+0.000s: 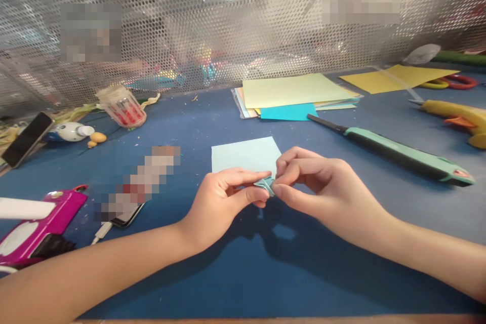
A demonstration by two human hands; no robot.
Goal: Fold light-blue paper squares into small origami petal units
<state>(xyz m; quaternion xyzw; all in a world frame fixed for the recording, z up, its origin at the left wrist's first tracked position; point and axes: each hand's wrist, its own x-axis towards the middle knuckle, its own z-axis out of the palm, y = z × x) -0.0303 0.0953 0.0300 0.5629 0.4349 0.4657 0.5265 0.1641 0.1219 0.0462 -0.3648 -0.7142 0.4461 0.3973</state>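
A small folded piece of light-blue paper (265,184) is pinched between both my hands just above the blue table top (243,273). My left hand (224,201) grips it from the left with thumb and forefinger closed. My right hand (315,182) pinches its right side, fingers curled together. Directly behind the hands a light-blue paper sheet (245,154) lies flat on the table.
A stack of coloured paper (292,95) lies behind, a green utility knife (402,154) to the right, a yellow glue gun (457,117) and scissors (453,82) far right. A phone (127,215), a magenta case (38,225) and a small jar (121,106) are on the left. Perforated metal screen at the back.
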